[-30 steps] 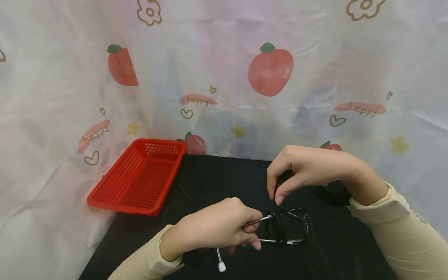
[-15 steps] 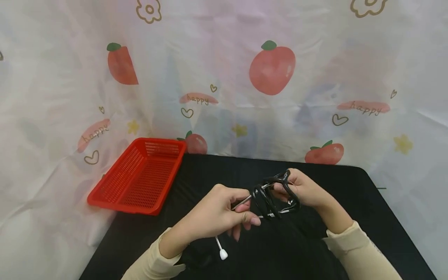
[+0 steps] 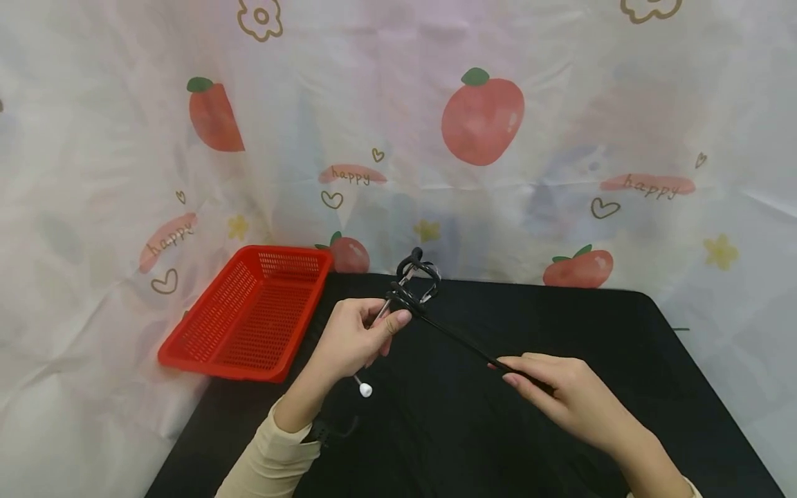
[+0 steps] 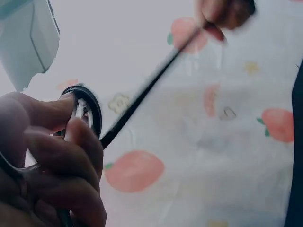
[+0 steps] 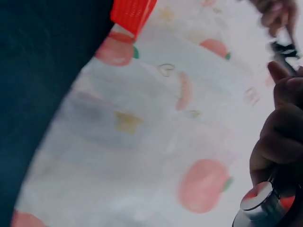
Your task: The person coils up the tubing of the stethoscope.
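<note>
Two hands (image 3: 358, 335) (image 3: 569, 391), one stethoscope (image 3: 407, 299)

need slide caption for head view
Left hand gripping a stethoscope's metal tubes, right hand holding its black tubing out straight, red basket at left.

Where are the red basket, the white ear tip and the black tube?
Red basket (image 3: 266, 321): head view, mesh floor.
White ear tip (image 3: 365, 390): head view, middle.
Black tube (image 3: 457, 339): head view, straight stretch.

The word "happy" (image 3: 351, 175) could be read three times on the printed curtain (image 3: 361, 90), in handwritten-style lowercase letters, each over a reddish smear (image 3: 647, 185).
</note>
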Motion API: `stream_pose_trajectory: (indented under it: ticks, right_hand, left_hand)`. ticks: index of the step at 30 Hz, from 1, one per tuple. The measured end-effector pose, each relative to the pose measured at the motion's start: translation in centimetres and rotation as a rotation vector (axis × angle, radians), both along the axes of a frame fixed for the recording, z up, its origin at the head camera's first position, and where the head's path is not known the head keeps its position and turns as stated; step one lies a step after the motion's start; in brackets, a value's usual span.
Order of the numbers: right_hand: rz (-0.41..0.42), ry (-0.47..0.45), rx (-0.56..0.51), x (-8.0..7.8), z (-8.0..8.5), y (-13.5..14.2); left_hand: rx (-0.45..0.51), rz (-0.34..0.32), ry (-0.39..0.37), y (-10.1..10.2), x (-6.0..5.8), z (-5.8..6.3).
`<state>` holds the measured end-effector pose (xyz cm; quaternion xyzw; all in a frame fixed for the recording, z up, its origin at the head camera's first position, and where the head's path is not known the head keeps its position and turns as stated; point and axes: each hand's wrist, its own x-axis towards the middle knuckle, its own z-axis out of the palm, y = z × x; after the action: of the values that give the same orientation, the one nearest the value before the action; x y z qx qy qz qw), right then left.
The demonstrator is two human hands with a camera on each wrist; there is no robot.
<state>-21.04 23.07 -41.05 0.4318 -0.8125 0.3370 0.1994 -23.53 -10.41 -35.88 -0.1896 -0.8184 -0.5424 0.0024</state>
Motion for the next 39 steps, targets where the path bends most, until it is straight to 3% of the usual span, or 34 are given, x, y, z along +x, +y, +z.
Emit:
stream_pose_trajectory:
  ticks: [4, 9, 15, 20, 24, 28, 33, 36, 39]
  right_hand:
    - [-0.031, 0.228, 0.083, 1.5, 2.5, -0.6]
    - [-0.062, 0.418, 0.078, 2.8, 5.8, -0.7]
    - [-0.027, 0.469, 0.102, 4.2, 7.5, -0.9]
    - [0.021, 0.464, 0.299, 5.2, 9.9, -1.4]
    - [0.121, 0.476, 0.407, 4.7, 12.8, -1.9]
    - [0.32, 0.353, 0.46, 2.7, 15.3, -2.2]
    - [0.566, -0.016, 0.48, -2.7, 17.3, -2.9]
    - [0.673, -0.254, 0.42, -6.3, 15.8, -2.9]
    - [0.781, -0.448, 0.268, -8.7, 11.8, -2.0]
  left_hand:
    - [-0.079, 0.087, 0.063, 0.2, -0.6, -0.9]
    - [-0.138, 0.12, 0.109, 0.5, -0.7, -1.9]
    - [-0.232, 0.129, 0.148, 1.3, -0.4, -3.1]
    - [-0.315, 0.086, 0.091, 3.0, -0.6, -3.7]
    - [-0.374, 0.049, 0.128, 3.9, 0.5, -3.3]
    - [-0.485, -0.083, 0.192, 5.5, 2.5, -2.6]
    - [-0.553, -0.288, 0.352, 7.4, 4.4, -0.7]
    - [-0.572, -0.328, 0.506, 7.7, 5.5, 0.3]
    - [-0.545, -0.316, 0.624, 7.5, 6.4, 0.8]
